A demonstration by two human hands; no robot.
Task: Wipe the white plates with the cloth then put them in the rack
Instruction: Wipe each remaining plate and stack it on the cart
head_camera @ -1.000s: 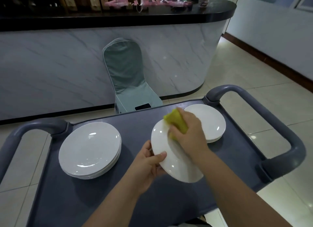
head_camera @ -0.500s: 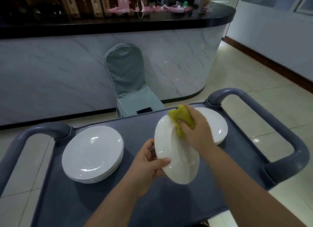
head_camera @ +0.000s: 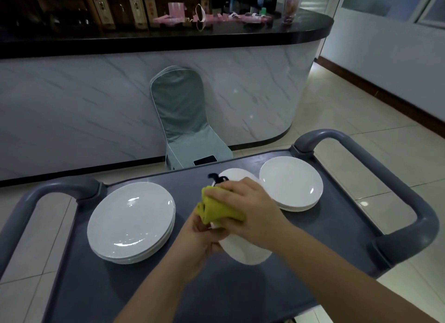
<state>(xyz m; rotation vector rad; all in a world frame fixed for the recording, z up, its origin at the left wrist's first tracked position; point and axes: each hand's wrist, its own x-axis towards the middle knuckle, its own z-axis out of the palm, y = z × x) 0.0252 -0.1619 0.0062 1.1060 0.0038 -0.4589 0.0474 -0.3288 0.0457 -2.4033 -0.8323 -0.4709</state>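
The right fingers (head_camera: 231, 193) are curled over the yellow cloth (head_camera: 216, 210), bunching it up and pressing it onto the left rim of a plate (head_camera: 245, 252), mid frame. So the right hand (head_camera: 252, 209) covers most of the plate's face. The left hand (head_camera: 197, 243) sits just under the cloth and grips the same rim, though the cloth hides its fingertips. The plate's tilted up off the cart (head_camera: 240, 298), not lying flat. A stack of plates (head_camera: 132, 221) sits on the cart at left, and a lower stack (head_camera: 291, 183) at right, just past the right hand. Beyond the cart, upper centre, there's a covered chair (head_camera: 185, 115) with a phone (head_camera: 204, 160) on the seat, backed against a marble counter (head_camera: 72, 106).
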